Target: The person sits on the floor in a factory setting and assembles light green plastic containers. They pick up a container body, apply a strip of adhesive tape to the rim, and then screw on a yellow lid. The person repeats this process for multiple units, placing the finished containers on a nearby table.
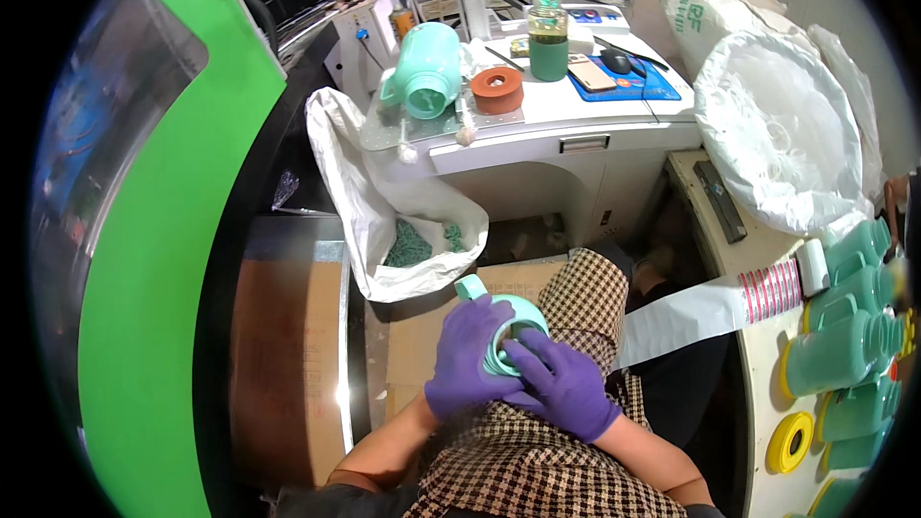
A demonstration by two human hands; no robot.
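Note:
In my lap lies a mint-green plastic jug [523, 308], tilted so that its round open mouth faces me. Its handle sticks up at the far left. My left hand [470, 347], in a purple glove, is wrapped round the jug's left side and neck. The fingers of my right hand [566, 386], gloved alike, are bent over the near right rim of the mouth. What they pinch there, if anything, is hidden. Under the jug is the brown checked cloth [523, 456] over my legs.
A white sack [369, 221] with green scraps stands ahead left. On the desk [624, 107] are another jug [428, 67], orange tape [496, 90], a bottle [548, 48] and a phone [591, 74]. Several jugs [830, 360] and a yellow ring [790, 442] sit on the right bench.

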